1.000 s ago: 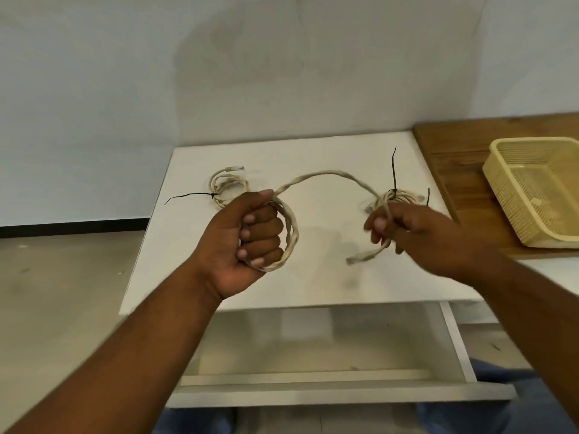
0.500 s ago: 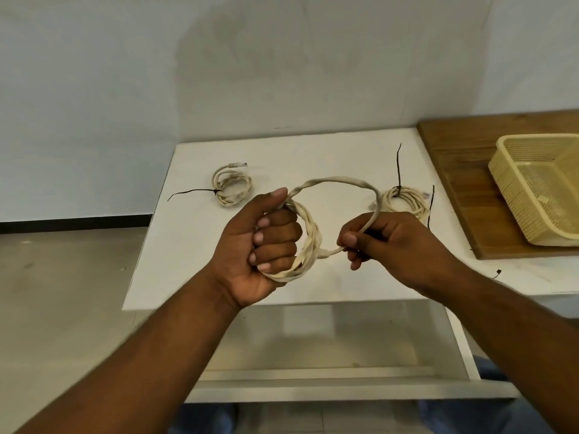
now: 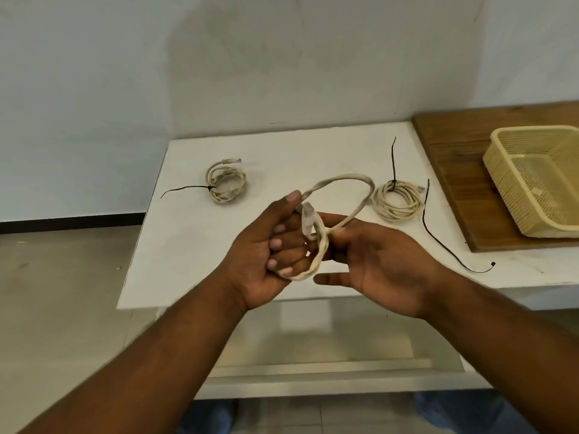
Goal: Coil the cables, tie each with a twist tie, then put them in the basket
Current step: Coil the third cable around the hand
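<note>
While both hands [image 3: 313,261] grip it, unlabelled beige cable [image 3: 341,180]

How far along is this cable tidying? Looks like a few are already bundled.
Two cables look done as far as tying: the left coil and the right coil lie on the white table, each cinched with a black tie. A third cable is in hand, looped in the left hand while the right hand feeds it. A loose tie waits. The basket holds no coil yet.
</note>
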